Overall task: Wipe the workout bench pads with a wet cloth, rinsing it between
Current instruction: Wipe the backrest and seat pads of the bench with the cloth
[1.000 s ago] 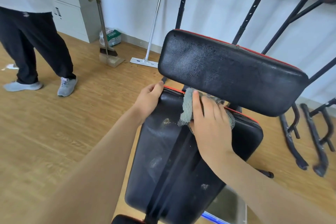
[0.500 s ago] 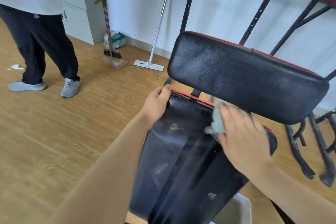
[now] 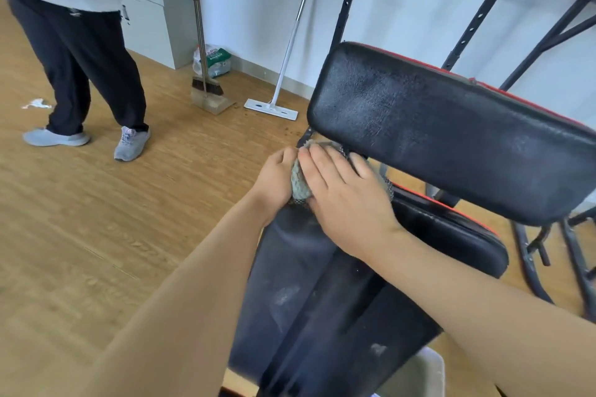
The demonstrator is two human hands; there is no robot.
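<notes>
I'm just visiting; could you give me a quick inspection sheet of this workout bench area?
Surface: lower pad black, with pale smudges; upper pad looks streaky.
Job's things: grey cloth on the lower pad's top end; pale tub below the bench, contents unseen.
Clutter: paper scrap and brown specks on the wooden floor.
Grips: left hand grips the lower pad's top corner; right hand presses flat on the cloth.
Cables: nothing seen.
Surroundings: broom, mop, bag, black rack, a standing person.

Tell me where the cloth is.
Head view: the cloth sits at the far left corner of the lower pad, pressed under the right hand, the left hand gripping the pad beside it.
</notes>
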